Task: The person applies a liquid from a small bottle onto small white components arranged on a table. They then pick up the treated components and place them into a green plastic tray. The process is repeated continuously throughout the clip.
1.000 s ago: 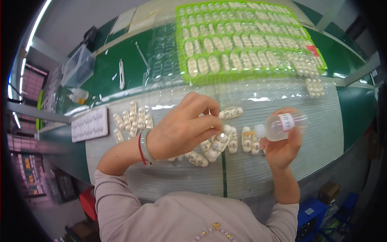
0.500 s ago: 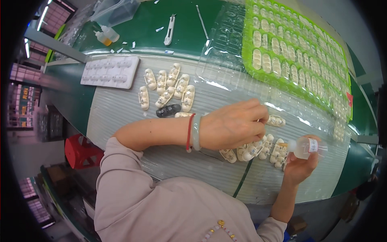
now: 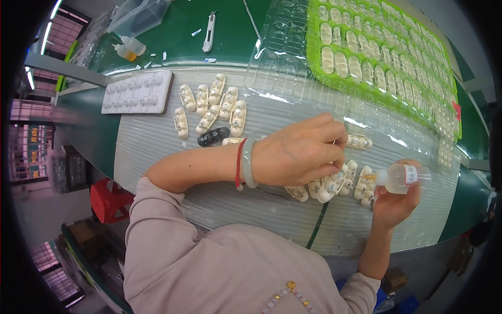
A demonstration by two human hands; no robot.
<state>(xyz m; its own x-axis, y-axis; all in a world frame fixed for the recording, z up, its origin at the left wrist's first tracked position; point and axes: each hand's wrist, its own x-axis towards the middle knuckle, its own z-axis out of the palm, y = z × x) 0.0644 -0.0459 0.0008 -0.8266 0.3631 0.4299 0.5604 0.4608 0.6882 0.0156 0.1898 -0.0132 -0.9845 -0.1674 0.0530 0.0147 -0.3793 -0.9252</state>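
Note:
Above the middle of the table, my left hand (image 3: 300,149) is closed with its fingers bent together; whatever they may hold is hidden. My right hand (image 3: 395,208) grips a clear squeeze bottle (image 3: 400,178) with a white label. It lies tilted sideways, its thin tip pointing left over a cream oval piece (image 3: 362,189). More cream pieces with small shiny parts on top, such as this cream piece (image 3: 332,187), lie in a row below my left fingers. Just beyond them is another cream oval piece (image 3: 359,141).
Several cream pieces (image 3: 228,103) lie at left beside a dark oval piece (image 3: 214,136). Behind them are a white foam block (image 3: 137,102), small bottles (image 3: 125,51) and a utility knife (image 3: 209,32). A green tray (image 3: 334,78) of oval pieces and clear plastic trays (image 3: 277,68) fill the far right.
The whole view has shifted slightly. Both hands keep nearly the same places over the pieces, and the bottle stays in my right hand.

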